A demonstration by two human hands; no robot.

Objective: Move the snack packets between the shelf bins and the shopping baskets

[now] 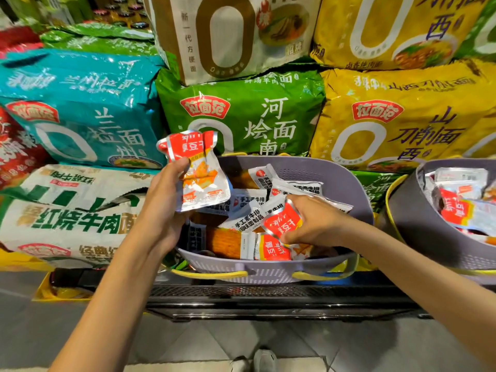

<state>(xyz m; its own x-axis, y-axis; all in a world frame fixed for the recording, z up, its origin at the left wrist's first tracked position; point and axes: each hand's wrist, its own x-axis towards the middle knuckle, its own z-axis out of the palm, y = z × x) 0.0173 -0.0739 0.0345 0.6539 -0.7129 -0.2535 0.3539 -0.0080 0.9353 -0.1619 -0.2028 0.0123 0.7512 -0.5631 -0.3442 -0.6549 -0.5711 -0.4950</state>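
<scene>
**Both hands loaded, second basket off to your right**

Your left hand [163,208] gripped a red-and-silver snack packet [198,170] by its left edge, thumb on the face, and held it clear above the left rim of the lavender basket [268,269]. That packet's long axis stood close to upright, red end up and leaning slightly left. Your right hand [314,221] was down inside the same basket, fingers curled round a second red packet [281,220]. This one lay tilted among the white packets [247,210], with its long axis running diagonally across the basket. The two hands were apart, with the heap of packets between and below them.

The other basket [418,224] sat just beside the first, on your right, already holding similar red packets. Your right hand was clearly the nearer one to it. The left would have had to cross over the whole open basket to get there. If these packets were bound that way, I judge the right hand should have led and the left followed above the rim. Behind both baskets stood a wall of stacked noodle multipacks [241,114], which left no room to swing forward.
</scene>
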